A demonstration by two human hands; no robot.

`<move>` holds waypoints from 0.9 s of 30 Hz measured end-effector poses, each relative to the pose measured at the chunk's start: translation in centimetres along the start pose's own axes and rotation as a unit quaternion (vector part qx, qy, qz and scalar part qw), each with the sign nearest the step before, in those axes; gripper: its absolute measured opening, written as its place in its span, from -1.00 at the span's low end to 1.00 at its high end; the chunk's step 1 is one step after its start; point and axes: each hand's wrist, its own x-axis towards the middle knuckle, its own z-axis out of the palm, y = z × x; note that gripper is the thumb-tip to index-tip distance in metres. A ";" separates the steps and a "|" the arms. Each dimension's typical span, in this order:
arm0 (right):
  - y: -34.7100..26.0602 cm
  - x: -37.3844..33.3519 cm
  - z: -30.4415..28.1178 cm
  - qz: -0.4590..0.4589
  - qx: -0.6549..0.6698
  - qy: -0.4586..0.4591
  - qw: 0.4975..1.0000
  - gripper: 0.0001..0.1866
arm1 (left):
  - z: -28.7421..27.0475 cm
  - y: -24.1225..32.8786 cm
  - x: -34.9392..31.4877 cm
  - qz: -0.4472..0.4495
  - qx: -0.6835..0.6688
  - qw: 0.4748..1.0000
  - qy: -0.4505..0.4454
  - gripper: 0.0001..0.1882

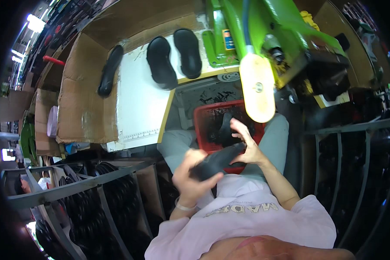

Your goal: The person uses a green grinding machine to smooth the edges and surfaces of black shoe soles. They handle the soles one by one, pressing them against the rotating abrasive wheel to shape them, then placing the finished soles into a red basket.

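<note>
A black shoe sole is held at a slant in front of my body. My left hand, a little blurred, is closed around its lower left end. At the other end is my right hand, with thumb and fingers spread apart; the sole's tip lies against it between thumb and forefinger. Below my hands, between my knees, stands a red plastic basket with a dark piece inside. On the white board ahead lie two black soles, and another black sole leans by the cardboard.
A cardboard box wall surrounds the white tabletop at left. A green machine stands ahead, with a bright lamp hanging over the basket. Metal racks with many black pieces flank me; the right rack is close.
</note>
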 end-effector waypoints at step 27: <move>-1.9 -6.3 -16.0 0.131 0.294 0.413 0.852 -0.49 | 15.5 -3.3 4.8 -0.135 -0.327 0.932 -0.080 -0.58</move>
